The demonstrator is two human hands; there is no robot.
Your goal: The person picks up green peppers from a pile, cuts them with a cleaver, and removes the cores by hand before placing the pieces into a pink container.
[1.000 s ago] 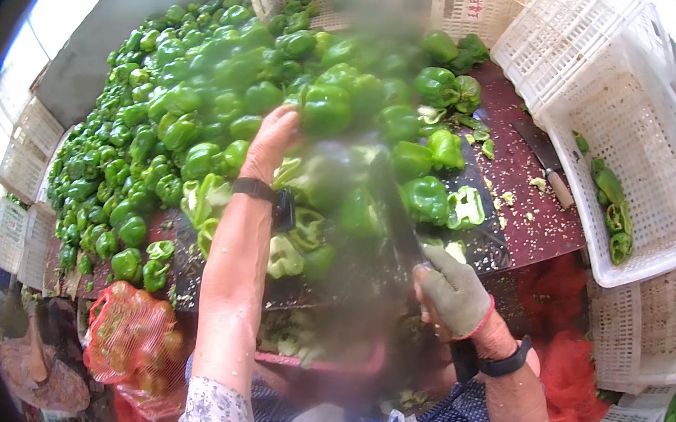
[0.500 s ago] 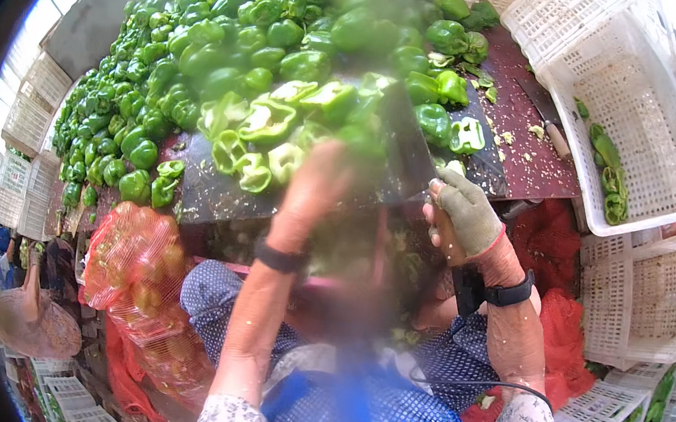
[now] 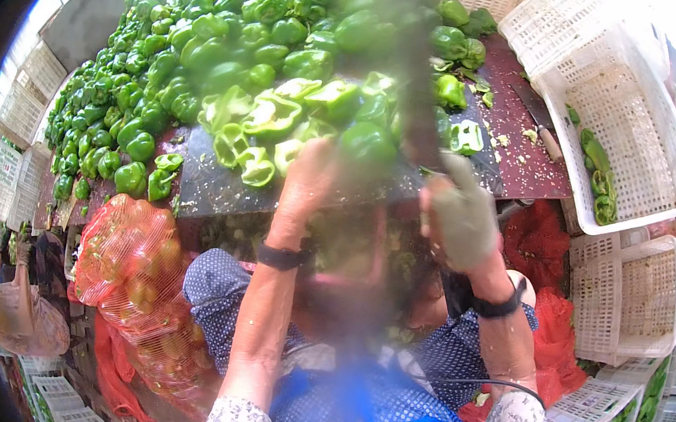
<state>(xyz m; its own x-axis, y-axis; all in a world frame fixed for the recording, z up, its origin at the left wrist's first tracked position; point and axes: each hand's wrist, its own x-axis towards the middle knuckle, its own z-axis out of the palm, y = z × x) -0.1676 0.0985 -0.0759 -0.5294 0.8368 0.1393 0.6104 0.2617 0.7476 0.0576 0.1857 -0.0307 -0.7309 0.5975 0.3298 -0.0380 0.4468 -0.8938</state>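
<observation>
My right hand (image 3: 464, 217), in a pale work glove, grips a knife (image 3: 423, 104). Its broad dark blade points away from me, up over the dark cutting board (image 3: 215, 189). Bare and blurred, my left hand (image 3: 310, 181) is closed at the side of a whole green bell pepper (image 3: 368, 143) on the board; its fingertips are smeared. Several cut-open pepper pieces (image 3: 272, 116) lie just beyond that hand, pale insides showing. One cut pepper piece (image 3: 466, 137) rests right of the blade.
A large heap of green peppers (image 3: 127, 87) covers the table's far left. A second knife (image 3: 539, 117) lies by a white plastic crate (image 3: 649, 192) at the right. Red mesh sacks (image 3: 132, 263) stand left of my legs. More crates (image 3: 632, 303) are stacked at the lower right.
My right hand has turned, and the knife blade has swung up and farther from me, more upright. My left hand and the pepper beside it have barely moved.
</observation>
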